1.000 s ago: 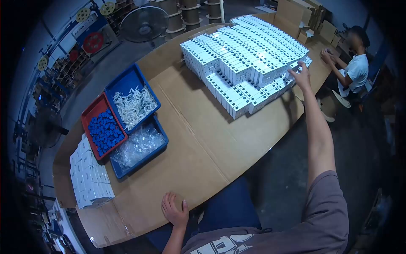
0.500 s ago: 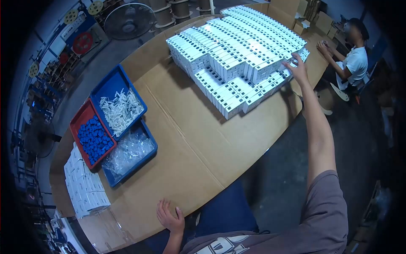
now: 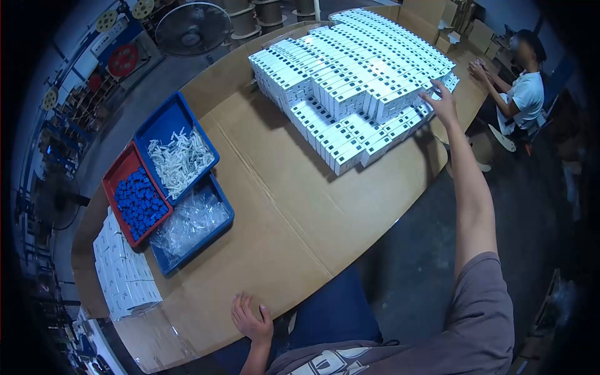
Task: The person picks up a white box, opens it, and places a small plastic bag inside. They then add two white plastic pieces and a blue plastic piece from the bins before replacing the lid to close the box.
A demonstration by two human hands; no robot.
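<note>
My right hand (image 3: pixel 444 105) reaches out to the near right side of a large stack of small white boxes (image 3: pixel 375 75). Its thumb and fingers are apart and slightly curved, with the fingertips right at the end boxes. The boxes stand on edge in tight rows, each showing dark square marks, and the front of the stack steps down to a lower layer (image 3: pixel 337 144). My left hand (image 3: pixel 252 317) lies on the cardboard-covered table (image 3: pixel 262 250) near its front edge, fingers spread and holding nothing.
On the left are a blue tray (image 3: pixel 215 150) of white plastic pieces, a red tray (image 3: pixel 134 150) of blue pieces and another blue tray (image 3: pixel 230 215) of clear bags. White packets (image 3: pixel 125 275) are stacked beside them. A person (image 3: pixel 525 90) sits at the far right. Behind stands a fan (image 3: pixel 192 30).
The view has shifted very slightly. Both of my hands keep their places, and the seated person's hands have moved a little.
</note>
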